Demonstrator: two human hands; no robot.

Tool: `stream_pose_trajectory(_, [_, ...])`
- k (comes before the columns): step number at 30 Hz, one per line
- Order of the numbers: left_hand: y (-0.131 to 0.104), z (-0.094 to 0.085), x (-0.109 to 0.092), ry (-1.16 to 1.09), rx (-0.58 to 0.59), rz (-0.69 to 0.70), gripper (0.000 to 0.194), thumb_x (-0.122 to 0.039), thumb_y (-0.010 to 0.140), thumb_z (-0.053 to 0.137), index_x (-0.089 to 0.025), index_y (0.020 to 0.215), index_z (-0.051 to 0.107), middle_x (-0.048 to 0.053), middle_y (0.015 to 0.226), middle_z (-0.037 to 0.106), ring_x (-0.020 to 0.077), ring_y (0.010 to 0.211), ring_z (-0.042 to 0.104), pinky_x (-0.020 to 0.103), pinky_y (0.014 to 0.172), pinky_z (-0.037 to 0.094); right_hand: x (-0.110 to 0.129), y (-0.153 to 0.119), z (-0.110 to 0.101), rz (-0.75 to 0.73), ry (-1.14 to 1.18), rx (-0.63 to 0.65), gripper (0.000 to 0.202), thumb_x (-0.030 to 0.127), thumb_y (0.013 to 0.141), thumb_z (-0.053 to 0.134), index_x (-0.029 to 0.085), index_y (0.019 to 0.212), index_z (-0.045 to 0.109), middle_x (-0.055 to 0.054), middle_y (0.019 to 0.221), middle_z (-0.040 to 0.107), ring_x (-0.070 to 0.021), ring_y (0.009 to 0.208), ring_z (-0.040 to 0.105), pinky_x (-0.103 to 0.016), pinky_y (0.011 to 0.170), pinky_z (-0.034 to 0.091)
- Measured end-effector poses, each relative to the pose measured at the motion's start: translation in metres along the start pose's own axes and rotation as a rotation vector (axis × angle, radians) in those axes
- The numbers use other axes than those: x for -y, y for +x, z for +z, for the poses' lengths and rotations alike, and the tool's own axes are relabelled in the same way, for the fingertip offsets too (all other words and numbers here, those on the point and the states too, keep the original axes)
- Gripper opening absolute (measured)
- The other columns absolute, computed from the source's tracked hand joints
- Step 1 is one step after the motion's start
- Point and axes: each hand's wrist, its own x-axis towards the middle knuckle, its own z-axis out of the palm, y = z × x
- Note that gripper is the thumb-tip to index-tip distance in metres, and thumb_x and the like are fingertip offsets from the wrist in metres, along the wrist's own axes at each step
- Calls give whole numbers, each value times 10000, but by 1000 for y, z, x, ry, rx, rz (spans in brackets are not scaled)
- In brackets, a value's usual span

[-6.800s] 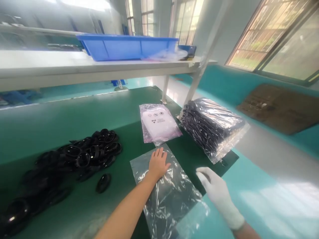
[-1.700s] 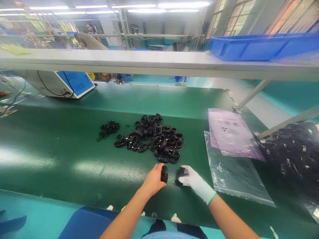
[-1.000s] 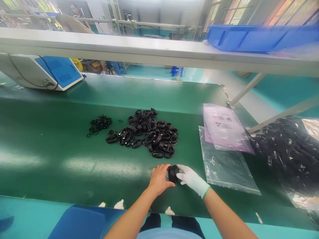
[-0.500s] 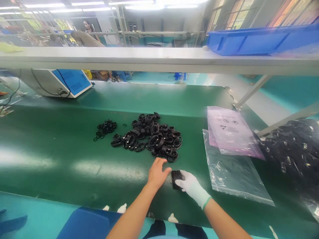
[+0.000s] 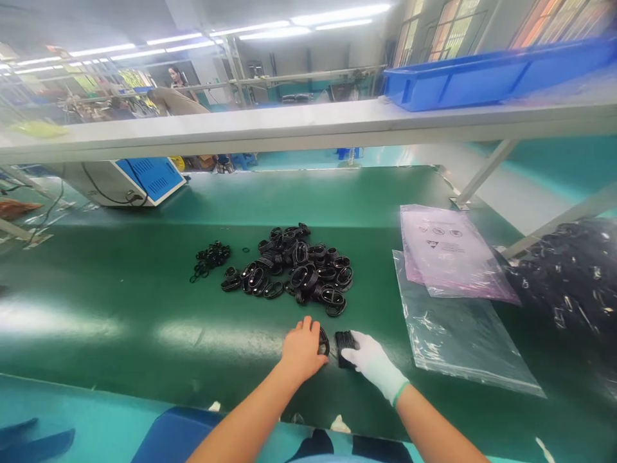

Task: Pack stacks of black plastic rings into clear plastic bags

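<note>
Left hand (image 5: 303, 350): bare, lower centre of the frame, my fingers curled round one black coil (image 5: 325, 342).
Right hand (image 5: 373, 362): white-gloved, just right of it, my fingers closed on a row of coils (image 5: 344, 349), apart from the black coil.
Coil pile (image 5: 301, 256): mid-frame, above my hands.
Small rings (image 5: 213, 256): left of the pile.
Pink bag (image 5: 446, 257): right side, overlapping a clear bag (image 5: 467, 344).

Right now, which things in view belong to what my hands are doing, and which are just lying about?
Seemingly part of it:
black coil at your left hand
row of coils in your gloved right hand
coil pile beyond both hands

Apparently just lying about, untouched:
small black rings
printed bag
clear bag
blue bin
blue-sided machine
</note>
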Motion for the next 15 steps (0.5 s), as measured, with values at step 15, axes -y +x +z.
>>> stream_pose_trajectory(15, [-7,33,6,-557,53,90,823,-239,548,731,-309,1274,350,1,1188,483,189,1070,444,308,963,315,-1,-5,-6,-15,-22,6,436,290,701,526,182,1124,538,-61,958,626,-189,849,584,-299,709,463])
